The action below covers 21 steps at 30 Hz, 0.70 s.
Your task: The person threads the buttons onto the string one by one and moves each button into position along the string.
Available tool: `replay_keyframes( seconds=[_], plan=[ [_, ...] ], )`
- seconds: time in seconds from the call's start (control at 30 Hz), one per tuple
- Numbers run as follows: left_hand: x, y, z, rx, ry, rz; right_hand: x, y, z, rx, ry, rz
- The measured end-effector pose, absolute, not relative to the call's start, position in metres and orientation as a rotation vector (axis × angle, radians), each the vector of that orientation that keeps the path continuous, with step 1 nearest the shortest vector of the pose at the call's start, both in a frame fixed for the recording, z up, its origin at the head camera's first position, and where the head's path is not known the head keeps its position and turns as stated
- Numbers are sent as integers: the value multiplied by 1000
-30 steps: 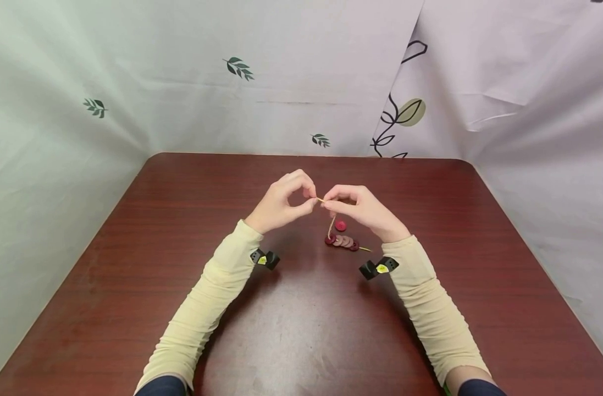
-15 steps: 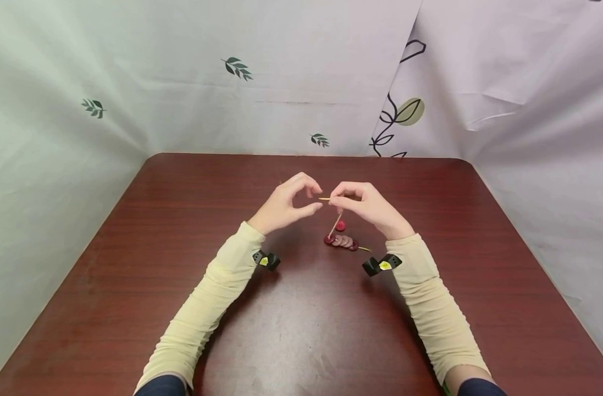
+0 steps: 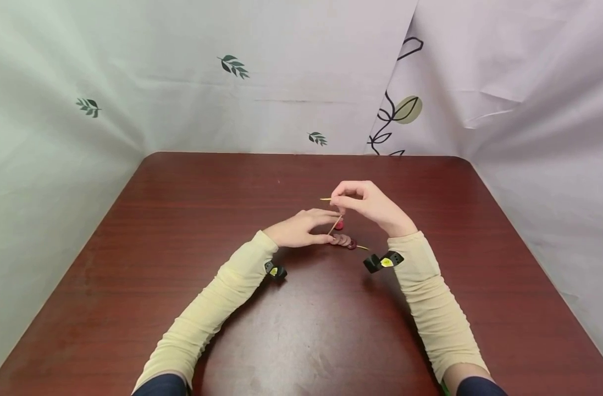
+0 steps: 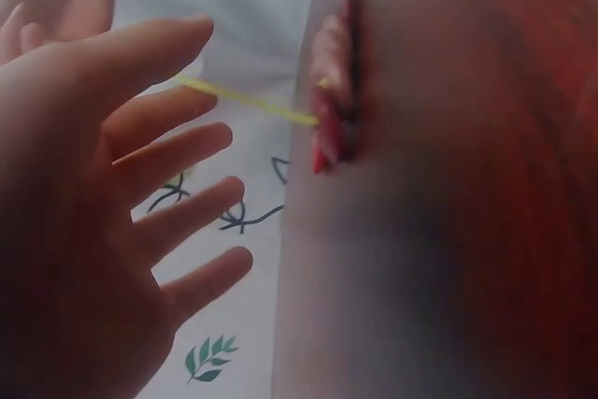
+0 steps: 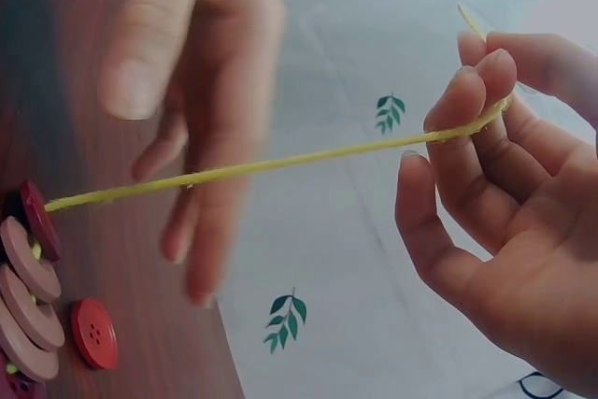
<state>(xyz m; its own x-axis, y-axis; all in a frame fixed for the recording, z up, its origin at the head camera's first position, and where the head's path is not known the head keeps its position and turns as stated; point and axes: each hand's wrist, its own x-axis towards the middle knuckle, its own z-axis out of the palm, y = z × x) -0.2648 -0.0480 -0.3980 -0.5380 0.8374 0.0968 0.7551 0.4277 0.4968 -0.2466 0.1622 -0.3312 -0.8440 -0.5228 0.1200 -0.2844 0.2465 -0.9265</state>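
Note:
My right hand (image 3: 370,204) pinches a yellow string (image 5: 299,160) near its end, and a short tip pokes out past the fingers. The string runs taut down to a row of strung buttons (image 3: 342,240) on the table. In the right wrist view these are a dark red button (image 5: 39,220) and several pink buttons (image 5: 30,310). A loose red button (image 5: 94,334) with holes lies beside them. My left hand (image 3: 303,228) is low over the table with fingers spread, its fingertips close to the loose button and the row.
The dark red-brown wooden table (image 3: 222,187) carries the buttons near its middle. White fabric (image 3: 281,71) with leaf prints hangs behind it and at both sides. A yellow string tail (image 3: 363,247) sticks out from the row's right end.
My left hand has left the string's tip and come down toward the loose button, its fingers opening out. My right hand shifted slightly right with the string, then stayed almost still.

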Motion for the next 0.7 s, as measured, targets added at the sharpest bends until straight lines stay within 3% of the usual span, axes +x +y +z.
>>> replay_keyframes(
  seconds=[0.7],
  plan=[
    [-257,-40,-406,1293,2589,537,-247,165,-331,-782,2288,-1597]
  ],
)
